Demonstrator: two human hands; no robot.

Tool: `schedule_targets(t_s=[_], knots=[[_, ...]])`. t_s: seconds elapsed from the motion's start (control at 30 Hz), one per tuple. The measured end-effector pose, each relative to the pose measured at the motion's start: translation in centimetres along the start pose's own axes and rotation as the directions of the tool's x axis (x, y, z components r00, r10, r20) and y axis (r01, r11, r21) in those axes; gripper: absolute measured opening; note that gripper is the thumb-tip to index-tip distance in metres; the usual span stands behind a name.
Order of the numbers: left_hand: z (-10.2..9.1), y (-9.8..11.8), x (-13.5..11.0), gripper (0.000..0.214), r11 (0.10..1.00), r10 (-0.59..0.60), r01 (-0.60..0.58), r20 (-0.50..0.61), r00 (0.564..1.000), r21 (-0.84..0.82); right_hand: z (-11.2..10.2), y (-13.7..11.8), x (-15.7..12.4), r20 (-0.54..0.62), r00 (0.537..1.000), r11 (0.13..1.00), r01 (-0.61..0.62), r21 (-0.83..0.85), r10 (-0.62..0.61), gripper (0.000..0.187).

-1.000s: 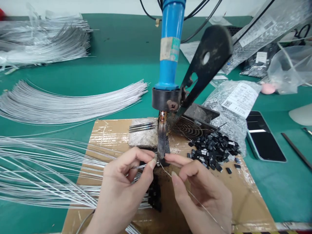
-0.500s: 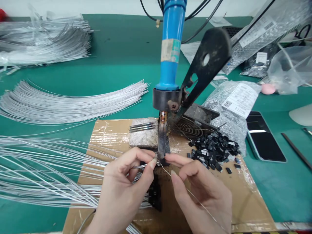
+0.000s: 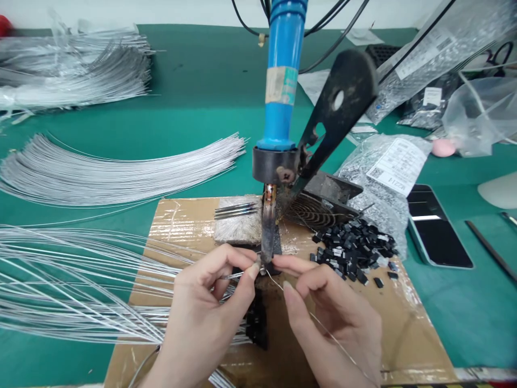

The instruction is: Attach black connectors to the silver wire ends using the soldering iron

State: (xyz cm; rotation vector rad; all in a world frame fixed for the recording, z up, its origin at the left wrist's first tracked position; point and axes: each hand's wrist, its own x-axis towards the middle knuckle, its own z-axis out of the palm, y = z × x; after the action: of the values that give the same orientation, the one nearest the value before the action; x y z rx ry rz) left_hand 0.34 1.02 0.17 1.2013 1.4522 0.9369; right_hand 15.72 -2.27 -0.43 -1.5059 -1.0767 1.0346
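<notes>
A blue-handled soldering iron [image 3: 280, 118] is held upright in a black bracket [image 3: 335, 108], its tip [image 3: 268, 240] pointing down between my hands. My left hand [image 3: 210, 307] pinches a thin white wire [image 3: 235, 275] between thumb and index finger, with its end at the tip. Whatever else sits under those fingertips is too small to make out. My right hand [image 3: 337, 318] is closed around a thin strand of solder wire [image 3: 332, 338], whose upper end meets the tip. The right index fingertip reaches close beside the tip.
Brown cardboard [image 3: 404, 323] lies under the work. Many small black connectors [image 3: 351, 250] are heaped on the right, near a phone [image 3: 440, 226]. White wires [image 3: 81, 253] spread leftward from black pieces [image 3: 257, 323]; another wire bundle [image 3: 121, 175] lies behind. Labelled plastic bags [image 3: 398, 161] sit at back right.
The iron and its bracket have shifted very slightly left in view. My right hand has moved a touch left too; both hands keep their grips.
</notes>
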Motion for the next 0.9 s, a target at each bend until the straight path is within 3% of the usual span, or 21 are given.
schedule_targets(t_s=[0.2,0.9], knots=[[0.0,0.17,-0.2,0.014,1.0,-0.01,0.01,-0.036,0.999,-0.005,0.08,-0.1,0.01,0.014,0.999,0.999,0.034,0.029,-0.034,0.024],[-0.19,-0.18,-0.34,0.013,0.999,0.024,-0.025,0.003,1.0,0.022,0.27,-0.04,0.0,-0.018,0.998,0.998,0.065,0.014,-0.065,0.023]])
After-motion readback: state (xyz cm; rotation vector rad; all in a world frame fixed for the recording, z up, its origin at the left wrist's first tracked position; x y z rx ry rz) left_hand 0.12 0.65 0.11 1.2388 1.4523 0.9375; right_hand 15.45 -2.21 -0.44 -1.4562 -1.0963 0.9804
